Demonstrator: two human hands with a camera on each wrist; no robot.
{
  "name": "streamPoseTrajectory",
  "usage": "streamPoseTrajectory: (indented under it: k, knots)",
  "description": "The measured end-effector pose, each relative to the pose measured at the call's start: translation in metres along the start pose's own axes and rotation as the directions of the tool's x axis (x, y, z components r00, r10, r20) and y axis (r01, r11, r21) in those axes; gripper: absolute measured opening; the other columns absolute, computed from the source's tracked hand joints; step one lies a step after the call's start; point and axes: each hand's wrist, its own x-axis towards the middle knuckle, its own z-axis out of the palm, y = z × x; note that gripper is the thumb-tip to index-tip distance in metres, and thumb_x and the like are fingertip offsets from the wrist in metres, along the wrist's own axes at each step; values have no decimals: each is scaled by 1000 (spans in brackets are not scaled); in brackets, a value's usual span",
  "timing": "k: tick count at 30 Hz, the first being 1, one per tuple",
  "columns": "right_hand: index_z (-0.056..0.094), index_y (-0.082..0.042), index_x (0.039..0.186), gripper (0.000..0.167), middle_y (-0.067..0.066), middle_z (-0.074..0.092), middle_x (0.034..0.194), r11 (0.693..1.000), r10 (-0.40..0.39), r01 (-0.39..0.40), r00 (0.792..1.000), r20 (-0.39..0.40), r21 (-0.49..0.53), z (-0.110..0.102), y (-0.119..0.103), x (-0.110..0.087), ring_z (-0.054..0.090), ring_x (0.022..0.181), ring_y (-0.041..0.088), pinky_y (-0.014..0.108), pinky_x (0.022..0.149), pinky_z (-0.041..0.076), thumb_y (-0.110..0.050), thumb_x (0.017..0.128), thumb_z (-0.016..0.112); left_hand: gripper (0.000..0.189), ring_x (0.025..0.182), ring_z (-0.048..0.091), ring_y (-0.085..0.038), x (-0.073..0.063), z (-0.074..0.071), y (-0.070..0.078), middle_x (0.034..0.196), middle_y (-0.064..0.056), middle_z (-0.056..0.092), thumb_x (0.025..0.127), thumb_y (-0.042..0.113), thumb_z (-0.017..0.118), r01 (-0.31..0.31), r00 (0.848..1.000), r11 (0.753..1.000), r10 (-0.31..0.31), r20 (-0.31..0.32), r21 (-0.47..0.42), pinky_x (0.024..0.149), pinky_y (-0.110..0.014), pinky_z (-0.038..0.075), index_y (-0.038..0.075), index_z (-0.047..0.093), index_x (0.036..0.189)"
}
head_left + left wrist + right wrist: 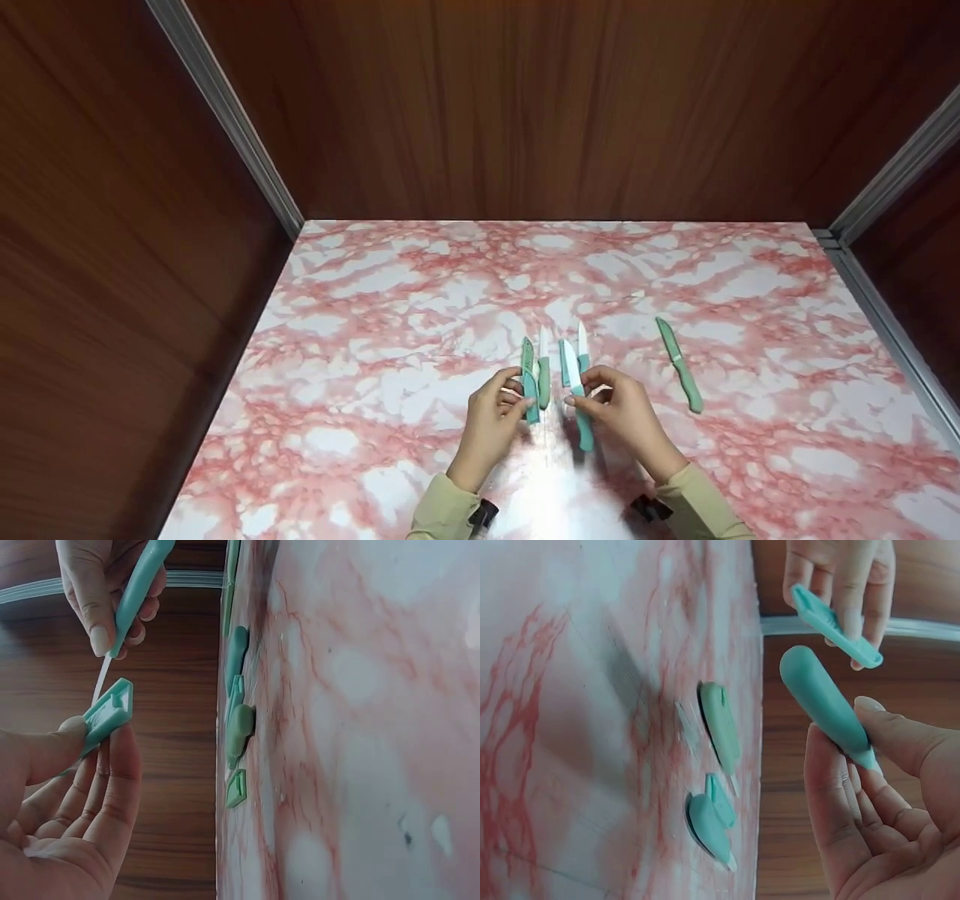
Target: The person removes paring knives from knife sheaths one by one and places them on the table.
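Note:
My left hand (489, 416) pinches a teal knife sheath (111, 716) between thumb and fingers, raised above the table. In my right hand (628, 411) is a paring knife with a teal handle (821, 697), pinched where handle meets blade. Its white blade (572, 363) points away from me, and the two held things are apart. Beyond the left hand lie a green sheath (527, 349) and a green-handled knife (544, 382) with a bare white blade. Past the right hand, a second teal sheath (564, 352) lies beside another bare teal-handled knife (582, 341).
A green knife (688, 386) with its blade in a green sheath lies farther right on the red-and-white marbled table (360, 337). Brown wood-grain panels (517, 112) stand behind and at the sides, with metal rails (232, 120) at the corners.

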Motion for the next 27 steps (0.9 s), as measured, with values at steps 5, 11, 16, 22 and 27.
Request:
streamPoseTrajectory:
  k: [5, 11, 16, 22, 27]
  knots:
    - [64, -5, 94, 21, 5, 60, 81, 999, 46, -45, 999, -8, 30, 5, 1, 4, 59, 62, 18, 30, 53, 51, -9, 79, 79, 38, 79, 65, -20, 3, -3, -12, 96, -10, 60, 86, 4, 70, -1, 1000, 1000, 1, -19, -30, 67, -30, 57, -1, 59, 122]
    - [66, -7, 91, 16, 3, 61, 78, 997, 66, -65, 998, -14, 37, 13, 4, 6, 58, 68, 18, 26, 57, 50, -8, 80, 78, 39, 78, 65, -17, 3, -8, -13, 96, -11, 61, 87, 9, 70, -3, 1000, 999, 2, -24, -42, 65, -29, 57, -2, 60, 123]
    - [67, -4, 90, 18, 4, 61, 76, 996, 60, -61, 998, 13, 64, 21, 4, 9, 59, 65, 18, 29, 56, 53, -10, 78, 79, 39, 78, 66, -20, 5, -13, -14, 95, -11, 62, 86, 7, 71, -7, 998, 999, 5, -57, -39, 65, -32, 57, -3, 60, 122]
    - [66, 1, 92, 25, 8, 62, 76, 984, 106, -111, 993, 45, 139, 30, 3, 12, 62, 63, 24, 42, 52, 56, -12, 77, 81, 38, 76, 66, -19, 10, -16, -16, 93, -11, 62, 84, 6, 72, 11, 997, 999, -14, -75, -46, 65, -38, 58, -2, 62, 120]
    - [66, 4, 98, 30, 10, 60, 81, 970, 153, -157, 987, 39, 184, 37, 1, 14, 62, 65, 25, 44, 53, 56, -11, 77, 81, 39, 73, 67, -21, 12, -18, -18, 91, -12, 63, 83, 6, 74, 7, 996, 999, -11, -90, -43, 63, -35, 58, -2, 63, 120]
